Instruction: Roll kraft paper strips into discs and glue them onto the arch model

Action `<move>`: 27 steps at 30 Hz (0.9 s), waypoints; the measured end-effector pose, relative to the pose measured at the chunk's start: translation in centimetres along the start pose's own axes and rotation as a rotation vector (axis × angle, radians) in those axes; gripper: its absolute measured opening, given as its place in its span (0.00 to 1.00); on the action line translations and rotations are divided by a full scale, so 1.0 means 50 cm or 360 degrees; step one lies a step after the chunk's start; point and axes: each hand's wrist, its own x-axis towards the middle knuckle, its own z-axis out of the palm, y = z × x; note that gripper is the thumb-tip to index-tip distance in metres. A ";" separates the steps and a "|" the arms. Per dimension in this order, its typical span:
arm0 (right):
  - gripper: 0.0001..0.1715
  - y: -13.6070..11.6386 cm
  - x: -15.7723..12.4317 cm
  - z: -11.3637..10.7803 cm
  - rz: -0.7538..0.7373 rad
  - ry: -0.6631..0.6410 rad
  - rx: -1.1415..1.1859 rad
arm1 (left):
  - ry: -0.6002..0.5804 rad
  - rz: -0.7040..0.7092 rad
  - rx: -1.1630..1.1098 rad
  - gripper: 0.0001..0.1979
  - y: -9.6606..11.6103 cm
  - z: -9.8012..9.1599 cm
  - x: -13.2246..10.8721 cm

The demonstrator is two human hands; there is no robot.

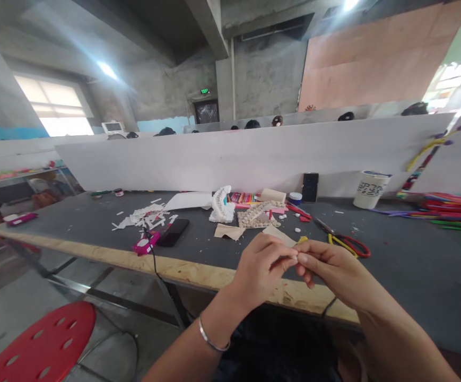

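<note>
My left hand (260, 270) and my right hand (333, 270) meet above the front edge of the grey-topped workbench (230, 254). Their fingertips pinch a small thin strip (288, 260), mostly hidden by my fingers. A tan paper piece (280, 236) lies just beyond them, and a yellow-handled pair of scissors (344, 245) rests to the right. Farther back are a tray of white beads (260, 216), a white sculpted craft piece (221, 207) and white paper scraps (145, 217). A black phone (173, 232) lies left of these.
A white partition (230, 159) bounds the bench's far side, with people's heads (252, 124) beyond it. A white paper tub (369, 190) and bundled coloured pipe cleaners (453, 209) stand to the right. A red stool (39, 339) sits at the lower left.
</note>
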 end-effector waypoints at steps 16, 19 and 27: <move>0.18 -0.024 -0.004 0.024 -0.0259 0.0323 -0.0083 | 0.0050 0.0330 0.0432 0.06 -0.012 -0.041 0.008; 0.17 -0.028 -0.014 0.028 -0.0335 0.0329 -0.0059 | 0.0116 0.0353 0.0400 0.08 -0.009 -0.042 0.006; 0.14 -0.035 -0.032 0.037 -0.0382 0.0403 -0.0133 | 0.0171 0.0502 0.0420 0.15 -0.014 -0.044 -0.007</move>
